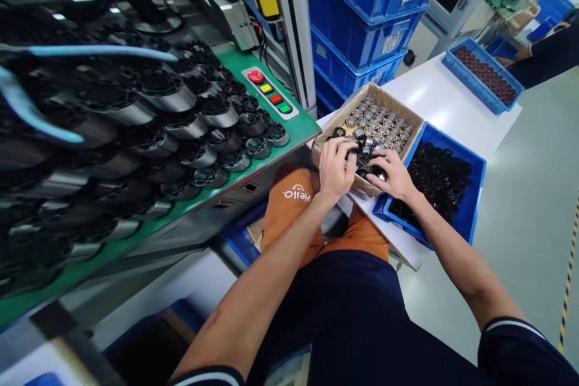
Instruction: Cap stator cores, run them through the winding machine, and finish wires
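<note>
Both hands are in the near end of an open cardboard box (415, 143). Small silver ring-shaped metal parts (384, 123) stand in rows at its far end. My left hand (335, 170) has its fingers curled over black-and-silver ring parts (362, 160) at the box's near left. My right hand (394, 176) has thumb and fingers closed round a dark, shiny ring part (379, 172) at the near right. Fingers partly hide the pieces, so their exact number is unclear. Beside my right hand sits a blue bin (474, 193) heaped with black plastic pieces (436, 178).
Many black-and-silver cylindrical parts (176, 126) cover the green bench (301, 128) at left, near a button panel (271, 94). Blue crates (357, 42) stack behind. A light-blue tray (482, 75) of reddish-brown parts stands on the white table (429, 87); another person's sleeve (554, 57) is beyond.
</note>
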Action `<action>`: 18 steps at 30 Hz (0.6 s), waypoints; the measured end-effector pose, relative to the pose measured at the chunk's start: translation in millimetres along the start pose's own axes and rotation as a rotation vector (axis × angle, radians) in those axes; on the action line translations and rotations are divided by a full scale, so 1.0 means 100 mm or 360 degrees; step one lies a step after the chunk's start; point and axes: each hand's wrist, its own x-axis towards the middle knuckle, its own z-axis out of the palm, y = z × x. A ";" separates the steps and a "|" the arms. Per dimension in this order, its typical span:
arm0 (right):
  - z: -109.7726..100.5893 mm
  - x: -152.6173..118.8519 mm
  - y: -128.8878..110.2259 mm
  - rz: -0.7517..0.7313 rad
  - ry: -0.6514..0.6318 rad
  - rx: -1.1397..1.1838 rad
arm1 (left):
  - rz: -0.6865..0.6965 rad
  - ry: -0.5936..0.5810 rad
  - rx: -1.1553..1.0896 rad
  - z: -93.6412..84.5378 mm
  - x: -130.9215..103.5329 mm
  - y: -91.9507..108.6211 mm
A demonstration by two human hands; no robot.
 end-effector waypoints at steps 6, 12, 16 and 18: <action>0.22 -0.15 0.28 0.0080 0.0501 0.0206 | -0.0364 0.0298 0.0228 -0.66 -1.70 -0.09; 0.30 -0.13 0.39 -0.0137 0.0807 0.0290 | -0.0809 0.0932 0.0705 -2.11 -2.65 -0.10; 0.24 -0.29 0.08 -0.0305 0.1054 0.0349 | -0.0988 0.1154 0.1000 -2.96 -3.11 0.16; 0.23 -0.44 -0.20 -0.0347 0.1060 0.0427 | -0.1107 0.1199 0.1110 -3.23 -3.32 0.30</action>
